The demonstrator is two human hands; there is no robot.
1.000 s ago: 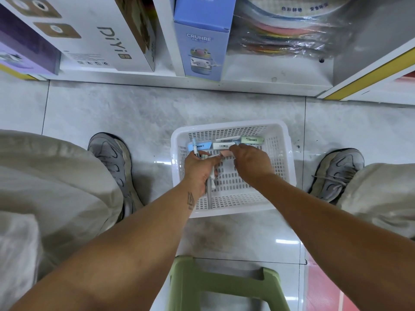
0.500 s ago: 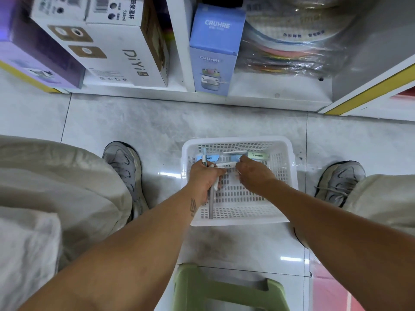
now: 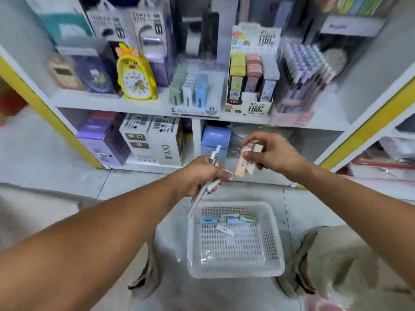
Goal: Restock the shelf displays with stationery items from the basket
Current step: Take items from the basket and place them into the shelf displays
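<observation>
A white mesh basket [image 3: 235, 269] sits on the floor between my feet, with several small blue, white and green packs [image 3: 226, 222] lying at its far end. My left hand [image 3: 202, 173] is raised above it and grips a bundle of pens [image 3: 212, 167], their tips pointing up and down out of the fist. My right hand [image 3: 271, 153] is level with the lowest shelf and pinches two small flat packs [image 3: 243, 163], one pink and one white. On the shelf above stand refill displays: a green, white and blue row [image 3: 190, 90] and a tall "100" box [image 3: 251, 86].
A yellow duck clock [image 3: 134, 75] stands left of the displays. White "DiYi" boxes [image 3: 157, 140], a purple box [image 3: 103, 140] and a blue box [image 3: 214, 136] fill the bottom shelf. A rack of capped pens [image 3: 301, 70] stands at the right. Yellow-edged shelf uprights frame the bay.
Both hands have come up out of the basket, the left with pens and the right with two packs. The view has tilted up from the floor to the shelves.
</observation>
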